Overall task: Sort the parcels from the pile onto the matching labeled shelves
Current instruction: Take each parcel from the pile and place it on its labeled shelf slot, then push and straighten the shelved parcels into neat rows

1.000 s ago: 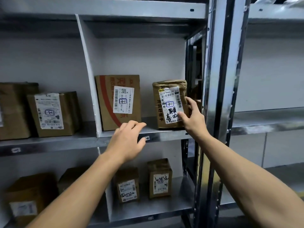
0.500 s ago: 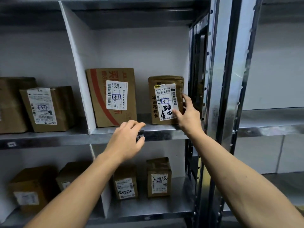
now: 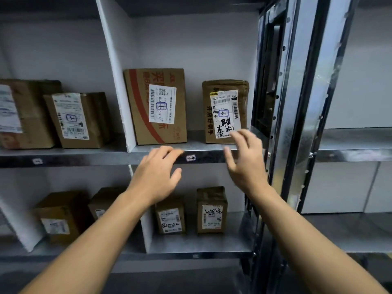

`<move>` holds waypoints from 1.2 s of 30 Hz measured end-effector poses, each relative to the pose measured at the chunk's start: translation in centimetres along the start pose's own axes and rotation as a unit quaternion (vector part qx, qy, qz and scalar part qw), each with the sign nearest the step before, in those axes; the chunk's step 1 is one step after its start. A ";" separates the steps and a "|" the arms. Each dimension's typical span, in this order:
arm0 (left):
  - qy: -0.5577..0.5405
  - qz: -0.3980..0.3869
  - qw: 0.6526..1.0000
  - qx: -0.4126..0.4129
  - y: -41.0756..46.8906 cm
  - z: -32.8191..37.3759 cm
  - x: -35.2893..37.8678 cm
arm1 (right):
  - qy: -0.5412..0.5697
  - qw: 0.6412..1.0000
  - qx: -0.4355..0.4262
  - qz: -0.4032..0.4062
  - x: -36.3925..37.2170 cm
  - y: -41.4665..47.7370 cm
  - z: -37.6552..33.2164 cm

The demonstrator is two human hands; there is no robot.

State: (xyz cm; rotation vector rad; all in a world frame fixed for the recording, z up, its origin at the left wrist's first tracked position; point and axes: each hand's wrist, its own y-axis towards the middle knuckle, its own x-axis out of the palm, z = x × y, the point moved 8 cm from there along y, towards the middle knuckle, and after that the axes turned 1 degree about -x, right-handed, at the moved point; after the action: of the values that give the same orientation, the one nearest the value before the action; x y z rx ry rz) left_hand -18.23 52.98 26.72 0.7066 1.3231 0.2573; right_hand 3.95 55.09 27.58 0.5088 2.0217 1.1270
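Both grips apart, nothing held
Left hand (image 3: 157, 172) and right hand (image 3: 247, 164) hover by the shelf (image 3: 212, 154); its right compartment holds two parcels, the taped parcel (image 3: 224, 111) beside a red-striped box (image 3: 154, 107); two lower parcels (image 3: 211, 211) stand beneath.

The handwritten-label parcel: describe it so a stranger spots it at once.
Find the shiny metal upright right of centre, then the middle shelf beside it. The parcel stands at that shelf's right end. Unlike the red-striped carton to its left, it is smaller, tape-wrapped, with bold black handwriting on its label.
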 end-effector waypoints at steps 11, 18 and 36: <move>0.126 -0.075 0.983 -0.113 -14.4 -13.5 -8.2 | -0.092 0.948 -0.163 -0.256 13.2 -8.1 -20.0; 0.225 -0.173 0.933 -0.222 -30.3 -26.1 -15.2 | -0.046 0.919 -0.218 -0.325 21.6 -14.9 -37.6; 0.308 -0.134 0.857 -0.392 -48.1 -50.7 -34.2 | 0.061 0.873 -0.328 -0.356 37.1 -17.8 -71.8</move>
State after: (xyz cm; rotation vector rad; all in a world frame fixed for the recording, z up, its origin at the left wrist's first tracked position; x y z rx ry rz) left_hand -85.09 13.64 20.97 -0.2937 1.7173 0.7880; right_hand -74.64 30.32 20.54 -0.6238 1.5441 1.2607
